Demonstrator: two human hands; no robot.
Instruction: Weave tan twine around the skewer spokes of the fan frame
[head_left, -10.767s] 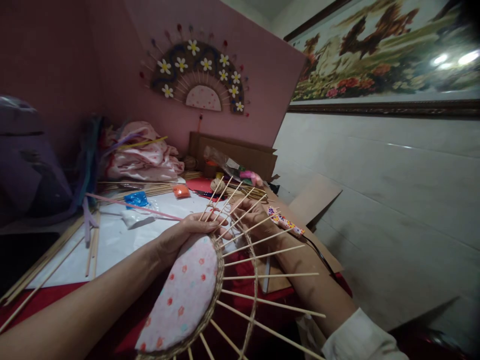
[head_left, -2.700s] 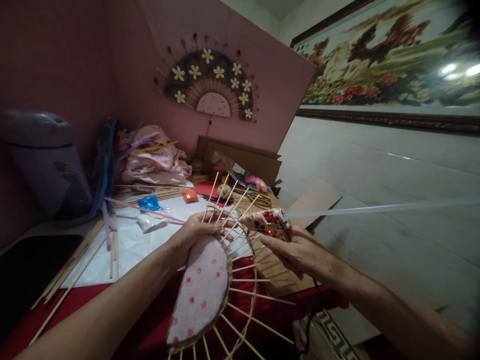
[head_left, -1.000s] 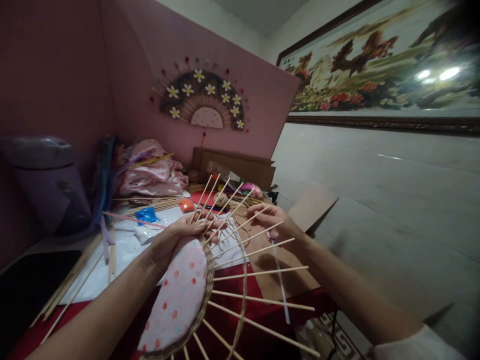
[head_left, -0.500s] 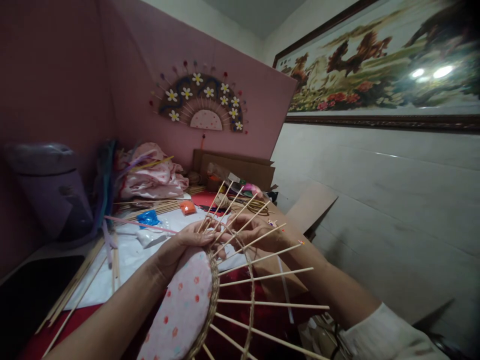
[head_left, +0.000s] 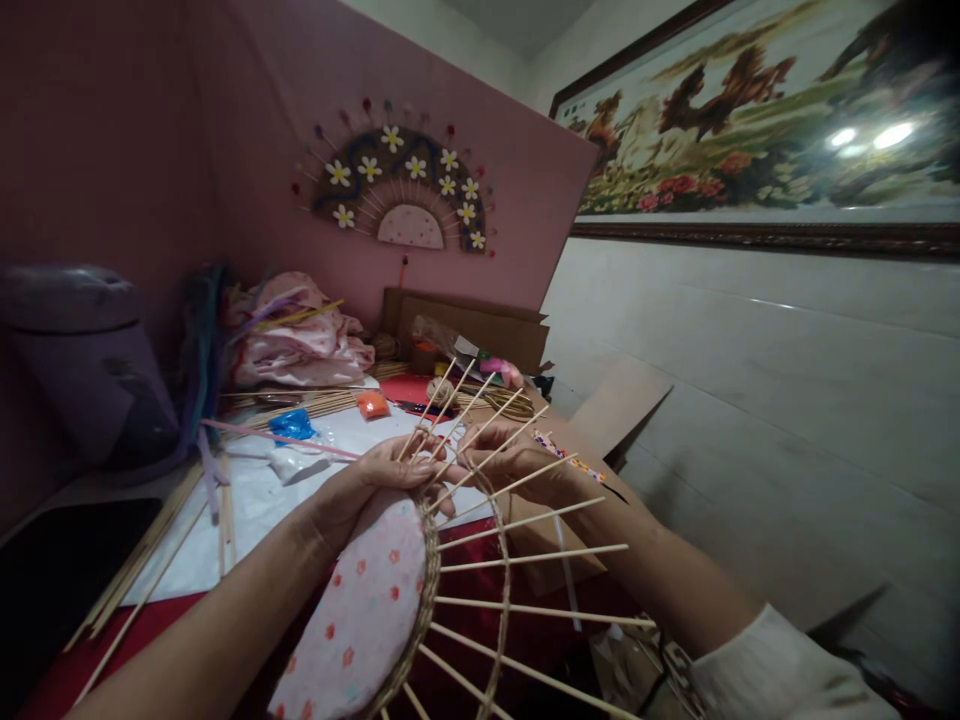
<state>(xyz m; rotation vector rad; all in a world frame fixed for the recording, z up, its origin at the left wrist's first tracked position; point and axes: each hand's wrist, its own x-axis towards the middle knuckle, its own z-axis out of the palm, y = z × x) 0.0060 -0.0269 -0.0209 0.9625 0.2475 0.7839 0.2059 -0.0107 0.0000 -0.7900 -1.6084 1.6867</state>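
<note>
A half-round fan frame (head_left: 367,590) covered in pale pink cloth with red flowers fills the lower middle. Thin wooden sticks (head_left: 540,608) radiate from its braided edge. My left hand (head_left: 390,475) is closed around the frame's upper end, thumb on top near the stick bases. Partway out, a row of braided twine (head_left: 504,570) crosses the sticks and runs up to my right hand (head_left: 510,462). The right fingers are pinched on this twine between the upper sticks; the fingertips are partly hidden behind sticks.
On the table's white paper (head_left: 262,530) lie a blue packet (head_left: 294,424), an orange packet (head_left: 372,404) and loose sticks (head_left: 142,550). A lilac bin-like container (head_left: 90,370) stands left, beside crumpled pink cloth (head_left: 300,340). A finished flowered fan (head_left: 409,190) hangs on the pink panel.
The view has shifted slightly. My right hand has moved a little at the twine, and more of a beaded bracelet-like string shows behind its wrist. My left hand keeps its hold.
</note>
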